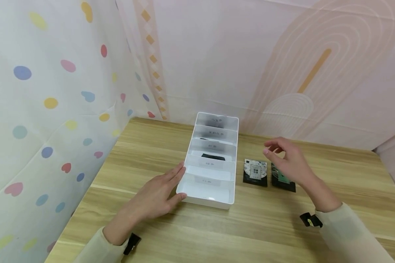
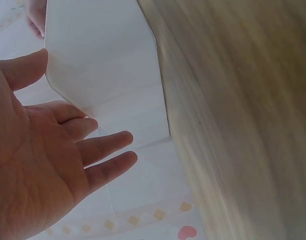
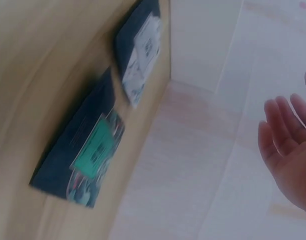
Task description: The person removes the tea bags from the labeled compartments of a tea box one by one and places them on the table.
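My left hand (image 1: 151, 197) rests against the left side of a white divided box (image 1: 202, 201), its fingertips at the rim. In the left wrist view, its fingers lie loosely spread along the box wall (image 2: 105, 70). My right hand (image 1: 291, 160) hovers with relaxed, slightly bent fingers and nothing in them, partly covering a black packet with a green label (image 1: 283, 178). Beside that lies a black packet with a white label (image 1: 255, 172), just right of the box. Both packets lie flat, seen whole in the right wrist view.
Several compartments with printed labels run along the box. A dark packet (image 1: 213, 157) lies in the middle one, and a dark edge shows in the one behind. The wooden table (image 1: 237, 233) meets a patterned cloth (image 1: 197, 73) at the back and a dotted cloth (image 1: 52, 142) at left.
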`<state>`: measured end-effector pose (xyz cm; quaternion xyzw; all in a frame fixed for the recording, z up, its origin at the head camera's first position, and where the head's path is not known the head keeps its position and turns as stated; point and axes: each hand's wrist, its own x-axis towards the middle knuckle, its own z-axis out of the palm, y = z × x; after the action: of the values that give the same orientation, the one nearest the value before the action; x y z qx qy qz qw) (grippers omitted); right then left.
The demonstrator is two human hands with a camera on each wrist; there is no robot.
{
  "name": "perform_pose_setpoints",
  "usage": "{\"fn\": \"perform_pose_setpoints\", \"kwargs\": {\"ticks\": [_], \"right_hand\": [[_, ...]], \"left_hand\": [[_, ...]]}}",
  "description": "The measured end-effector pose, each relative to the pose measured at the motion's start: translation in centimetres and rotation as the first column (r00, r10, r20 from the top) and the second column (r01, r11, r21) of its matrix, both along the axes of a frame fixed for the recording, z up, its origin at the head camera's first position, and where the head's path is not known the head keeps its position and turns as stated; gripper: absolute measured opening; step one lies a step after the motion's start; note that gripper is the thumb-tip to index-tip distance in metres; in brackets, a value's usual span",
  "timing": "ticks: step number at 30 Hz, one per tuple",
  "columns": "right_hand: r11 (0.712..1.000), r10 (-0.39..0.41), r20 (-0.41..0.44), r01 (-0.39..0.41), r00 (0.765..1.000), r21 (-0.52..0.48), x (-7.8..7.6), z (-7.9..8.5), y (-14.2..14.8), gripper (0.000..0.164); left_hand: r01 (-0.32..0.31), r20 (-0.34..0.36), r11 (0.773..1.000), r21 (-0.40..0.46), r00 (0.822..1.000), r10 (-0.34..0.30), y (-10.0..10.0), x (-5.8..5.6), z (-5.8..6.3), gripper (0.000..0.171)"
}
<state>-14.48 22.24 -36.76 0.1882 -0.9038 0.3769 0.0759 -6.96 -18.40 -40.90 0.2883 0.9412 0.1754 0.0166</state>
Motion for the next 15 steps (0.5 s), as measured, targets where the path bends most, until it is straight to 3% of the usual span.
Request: {"fn": "perform_pose_setpoints", "kwargs": {"ticks": [15], "right_hand": [[0.988, 0.153, -0.096, -0.153, 0.984, -0.002, -1.1, -0.5, -4.0, 0.035]], "left_hand": [[-0.011, -0.002, 1.0, 0.009, 1.0, 0.011, 0.0, 0.0, 0.0, 0.079]]}}
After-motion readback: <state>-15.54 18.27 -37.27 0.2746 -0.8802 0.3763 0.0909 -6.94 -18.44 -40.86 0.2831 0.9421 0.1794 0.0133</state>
